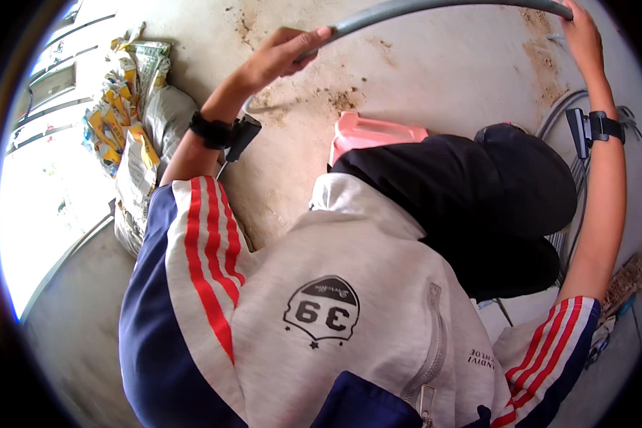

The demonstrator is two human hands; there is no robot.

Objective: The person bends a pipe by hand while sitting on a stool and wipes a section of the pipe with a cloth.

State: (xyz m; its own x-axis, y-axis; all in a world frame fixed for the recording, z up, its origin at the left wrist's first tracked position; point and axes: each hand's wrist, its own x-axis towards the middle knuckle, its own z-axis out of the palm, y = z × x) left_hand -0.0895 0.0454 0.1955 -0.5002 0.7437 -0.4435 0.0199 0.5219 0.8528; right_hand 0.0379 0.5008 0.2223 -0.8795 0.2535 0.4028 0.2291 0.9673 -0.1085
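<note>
A grey flexible pipe (442,7) arcs across the top of the head view between my two hands. My left hand (282,55) is closed round its left part, with the thumb laid along the pipe. At the upper right, my right hand (583,37) is closed round the pipe's other part. Both arms are stretched out ahead of me, and each wrist wears a black strap with a small device, the left device (242,137) and the right device (580,133). The top of the arc runs out of the picture.
A pink plastic stool (349,132) stands ahead of my bent, black-trousered legs (471,185). To the right lies a coil of grey pipe or cable (549,118). Filled sacks (167,118) and torn yellow-and-white bags (110,128) are piled at the left. Dirt is scattered over the concrete floor (292,143).
</note>
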